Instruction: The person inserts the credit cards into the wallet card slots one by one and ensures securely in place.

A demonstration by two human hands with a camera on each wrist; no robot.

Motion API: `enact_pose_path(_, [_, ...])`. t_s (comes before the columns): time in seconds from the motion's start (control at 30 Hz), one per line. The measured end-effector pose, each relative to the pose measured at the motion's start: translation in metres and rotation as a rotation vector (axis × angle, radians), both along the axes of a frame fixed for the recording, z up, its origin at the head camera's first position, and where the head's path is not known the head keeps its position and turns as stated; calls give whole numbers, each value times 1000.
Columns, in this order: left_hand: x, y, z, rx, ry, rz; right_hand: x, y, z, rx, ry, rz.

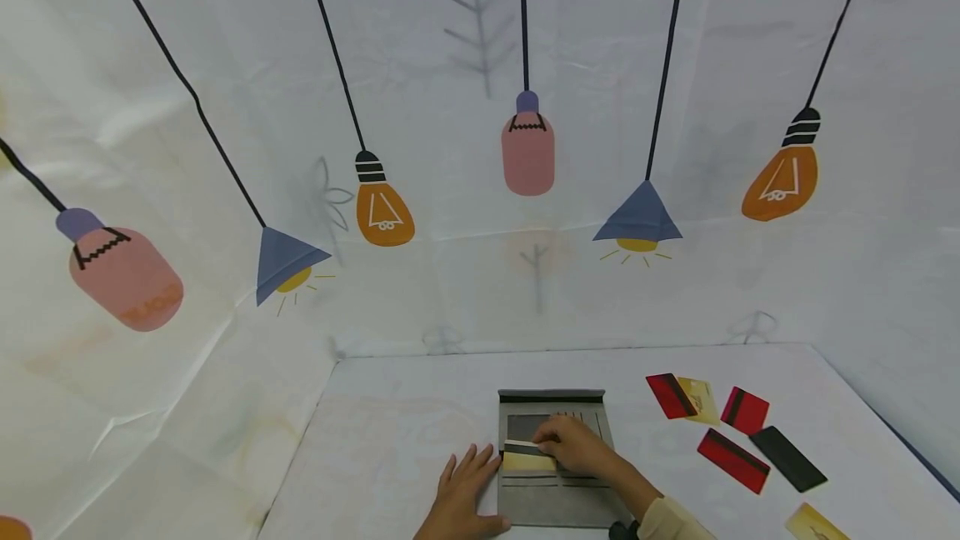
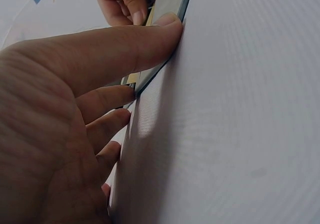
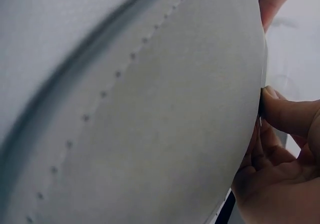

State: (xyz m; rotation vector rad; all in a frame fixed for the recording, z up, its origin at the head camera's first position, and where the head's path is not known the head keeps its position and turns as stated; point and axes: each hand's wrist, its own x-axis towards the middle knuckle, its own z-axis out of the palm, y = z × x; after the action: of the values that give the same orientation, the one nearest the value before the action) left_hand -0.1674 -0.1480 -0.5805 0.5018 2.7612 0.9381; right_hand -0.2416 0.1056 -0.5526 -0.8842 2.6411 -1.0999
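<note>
A grey stitched card holder (image 1: 555, 508) lies opened flat on the white table, with a dark strip along its far edge. My right hand (image 1: 576, 445) pinches a gold card (image 1: 525, 462) with a dark stripe by its upper right corner. The card's lower edge is at a slot of the holder. My left hand (image 1: 467, 497) rests at the holder's left side, fingers extended and spread. In the left wrist view the thumb (image 2: 167, 28) presses on the holder's edge. Seen from the right wrist, the holder's stitched cover (image 3: 165, 114) hides most of the card.
Several loose cards lie to the right on the table (image 1: 405, 407): red ones (image 1: 733, 461), a dark green one (image 1: 789, 458) and gold ones (image 1: 702, 400). Behind stands a white sheet wall (image 1: 465, 290) printed with lamps. A small black object (image 1: 622, 531) sits by the right sleeve.
</note>
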Motion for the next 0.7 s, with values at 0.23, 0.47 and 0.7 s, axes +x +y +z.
enact_pose_path(0.23, [0, 0, -1, 0, 5, 2, 2, -2, 1, -46, -74, -9])
enact_pose_path(0.47, [0, 0, 0, 7, -2, 1, 2, -2, 0, -57, -90, -8])
enact_pose_path(0.7, [1, -1, 2, 23, 1, -1, 3, -2, 0, -63, -111, 15])
